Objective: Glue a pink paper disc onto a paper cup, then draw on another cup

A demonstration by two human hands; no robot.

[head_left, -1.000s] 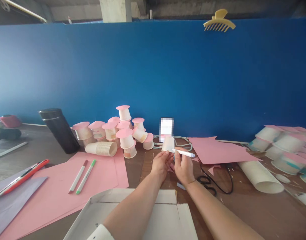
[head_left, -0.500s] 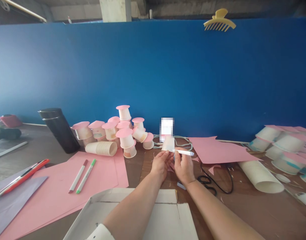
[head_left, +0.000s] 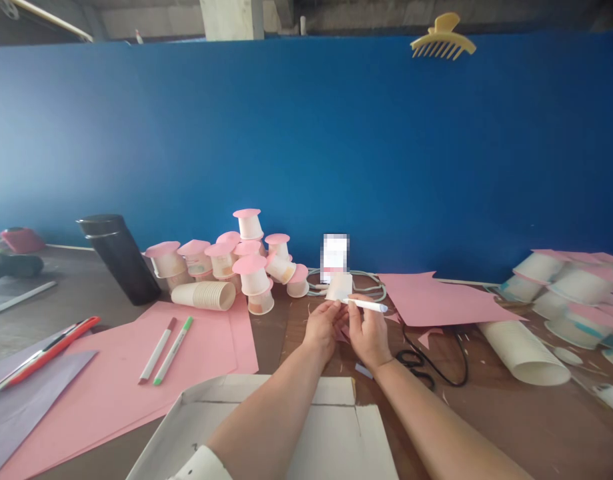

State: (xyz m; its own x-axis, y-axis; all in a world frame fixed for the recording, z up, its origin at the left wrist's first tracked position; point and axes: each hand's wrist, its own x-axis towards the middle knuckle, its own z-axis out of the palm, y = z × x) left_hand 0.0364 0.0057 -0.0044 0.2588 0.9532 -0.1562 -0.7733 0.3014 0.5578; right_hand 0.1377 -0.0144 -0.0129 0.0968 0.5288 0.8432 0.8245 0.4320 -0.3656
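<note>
In front of me, my left hand [head_left: 322, 328] is closed on a small white paper cup [head_left: 339, 287], its fingers at the cup's lower edge. Close against it on the right, my right hand [head_left: 370, 335] pinches a white marker [head_left: 369, 305]. The marker lies almost level, one end pointing right and the other close to the cup. My fingers partly cover the cup's near edge and the marker's left end. Behind the cup stands a bright, blurred-out panel [head_left: 335, 253] against the blue wall.
Paper cups with pink tops [head_left: 250, 275] stand stacked left of centre, beside nested cups [head_left: 203, 295] and a black flask [head_left: 119, 260]. Two markers [head_left: 173, 351] and a cutter [head_left: 53, 352] lie on pink paper [head_left: 111, 363]. To the right are scissors [head_left: 413, 363], a pink sheet [head_left: 441, 300] and more cups [head_left: 576, 293].
The view has shifted very slightly. Both hands keep their hold on the cup and the marker, with the cup barely moved.
</note>
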